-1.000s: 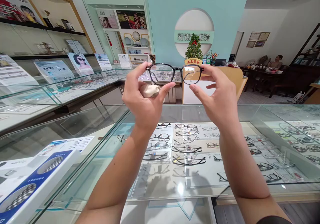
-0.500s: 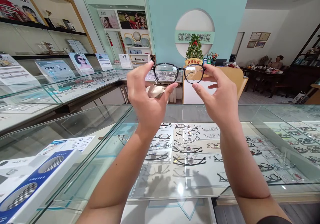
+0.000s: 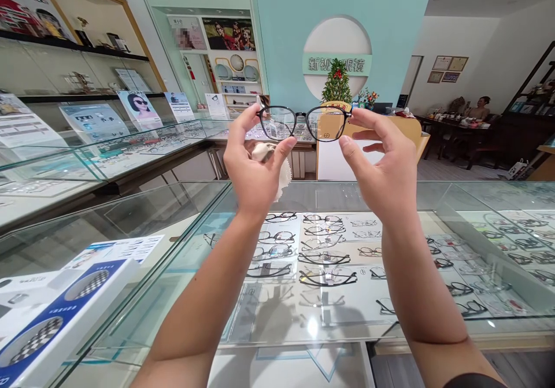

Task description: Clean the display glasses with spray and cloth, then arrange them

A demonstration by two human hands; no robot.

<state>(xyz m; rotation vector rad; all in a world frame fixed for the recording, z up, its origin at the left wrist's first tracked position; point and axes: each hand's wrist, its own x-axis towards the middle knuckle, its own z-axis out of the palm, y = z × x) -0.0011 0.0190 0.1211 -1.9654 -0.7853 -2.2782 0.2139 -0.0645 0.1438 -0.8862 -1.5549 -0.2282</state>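
A pair of black-rimmed glasses (image 3: 300, 114) is held up in front of me, above the glass counter. My left hand (image 3: 254, 165) grips its left end by the fingers and also keeps a pale cleaning cloth (image 3: 284, 180) bunched in the palm, its zigzag edge hanging down. My right hand (image 3: 381, 162) holds the right end near the hinge, with the thumb below the frame. Both lenses face me, and light reflects in the right one. The temples are mostly hidden.
Below my arms is a glass display counter (image 3: 338, 333) with several rows of glasses (image 3: 327, 276) inside. A blue and white box (image 3: 56, 324) lies at left. Farther back stand another glass case (image 3: 143, 165), a wooden desk (image 3: 403, 130) with a plant (image 3: 337, 81), and a person (image 3: 480, 109) at a table.
The glasses have shifted slightly left and now sit more level and squarely toward me. My left hand has turned a little, and more of the cloth hangs below it.
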